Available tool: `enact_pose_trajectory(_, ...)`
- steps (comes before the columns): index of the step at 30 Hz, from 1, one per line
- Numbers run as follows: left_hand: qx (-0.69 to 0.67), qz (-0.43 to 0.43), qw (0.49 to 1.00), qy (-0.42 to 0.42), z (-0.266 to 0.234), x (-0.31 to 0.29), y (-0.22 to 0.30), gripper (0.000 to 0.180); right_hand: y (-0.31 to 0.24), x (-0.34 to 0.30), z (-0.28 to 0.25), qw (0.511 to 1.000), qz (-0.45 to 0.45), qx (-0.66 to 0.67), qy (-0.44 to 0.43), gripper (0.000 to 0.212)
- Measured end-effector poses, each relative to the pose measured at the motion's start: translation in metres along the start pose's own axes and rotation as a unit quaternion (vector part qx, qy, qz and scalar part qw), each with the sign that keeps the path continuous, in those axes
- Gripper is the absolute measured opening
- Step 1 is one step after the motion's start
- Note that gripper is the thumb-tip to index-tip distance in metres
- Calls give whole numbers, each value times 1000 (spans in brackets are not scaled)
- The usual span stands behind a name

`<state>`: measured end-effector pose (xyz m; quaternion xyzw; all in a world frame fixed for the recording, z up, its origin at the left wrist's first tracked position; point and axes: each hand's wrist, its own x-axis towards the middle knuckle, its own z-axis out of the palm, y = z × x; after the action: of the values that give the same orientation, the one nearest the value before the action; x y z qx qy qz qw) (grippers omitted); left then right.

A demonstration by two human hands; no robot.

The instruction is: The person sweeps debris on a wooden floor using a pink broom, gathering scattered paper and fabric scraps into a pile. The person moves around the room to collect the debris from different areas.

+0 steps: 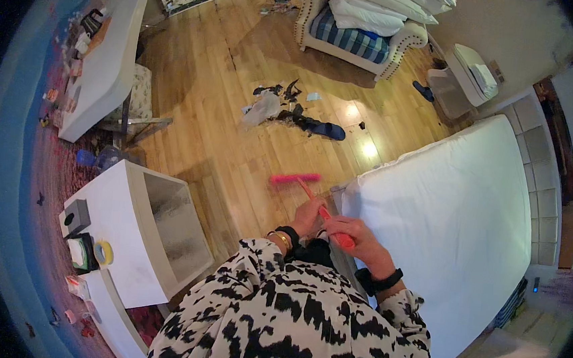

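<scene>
Both of my hands are closed round the handle of a red broom point(295, 178). My left hand point(307, 217) grips lower on the stick, nearer the head. My right hand point(351, 232) holds the upper part, with the thick red end sticking out below its fingers. The pink bristle head rests on or just over the wooden floor point(232, 181). Farther out lies a heap of litter: a crumpled pale plastic bag point(262, 108), dark scraps and a dark blue slipper point(327, 130). A small light-blue piece point(314, 96) lies beside the heap.
A bed with a white sheet point(445, 212) stands close on my right. White cabinets point(121, 226) and a desk point(111, 57) line the left. An armchair point(351, 39) piled with white pillows point(374, 11) is at the back. Another slipper point(423, 91) lies near a bin point(449, 94).
</scene>
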<state>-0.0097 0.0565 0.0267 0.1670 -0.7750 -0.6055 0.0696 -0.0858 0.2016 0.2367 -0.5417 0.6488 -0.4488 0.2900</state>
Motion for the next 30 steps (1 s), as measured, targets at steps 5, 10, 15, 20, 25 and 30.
enact_pose_trajectory(5,196,106,975,25,-39,24,0,9,4,-5,11,999,-30,-16,7,15)
enact_pose_trajectory(10,183,132,972,72,-30,48,29,9,-32,9,-1,985,31,7,168,17)
enact_pose_trajectory(15,144,109,982,60,-1,71,45,11,-20,16,-23,962,51,22,266,16)
enact_pose_trajectory(20,130,99,986,-23,19,116,54,13,-1,29,-69,965,73,28,250,17)
enact_pose_trajectory(25,65,93,993,-20,43,184,47,17,33,65,-137,967,111,1,230,18)
enact_pose_trajectory(30,76,103,992,0,51,263,92,9,70,109,-215,948,187,61,250,16)
